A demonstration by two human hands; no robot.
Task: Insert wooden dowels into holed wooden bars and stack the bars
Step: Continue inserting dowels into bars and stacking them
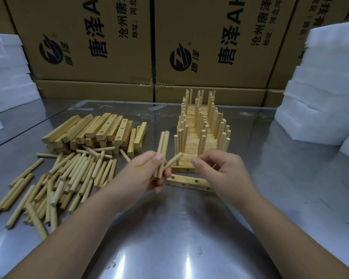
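Cardboard boxes (210,47) wall off the back, and white foam blocks (326,87) are piled at both sides. This leaves the steel counter (169,228) as the work space.

Across it the work appears to run left to right, from raw parts to finished work. The stack of dowelled bars (199,135) stands right of centre, stepped up toward the rear. Its pegs point up, probably so each new bar can sit on the one below. The pile of holed bars (93,129) lies at the far left, and the loose dowels (69,178) are spread just in front of it, all within easy reach of the left arm.

One empty bar (189,183) lies flat on the counter, just before the stack and under the hands. Its holes face up, ready for pegs.

The left hand (141,172) has its grip clamped on a few held dowels (162,146). Two are upright, and a slanted dowel (174,160) is fanned out toward the other hand, apparently offered for picking. The right hand (220,168) hovers above the bar with its fingers curled. Its thumb and forefinger are drawn near each other, close to that dowel's tip but apart from it, with nothing seen between them.
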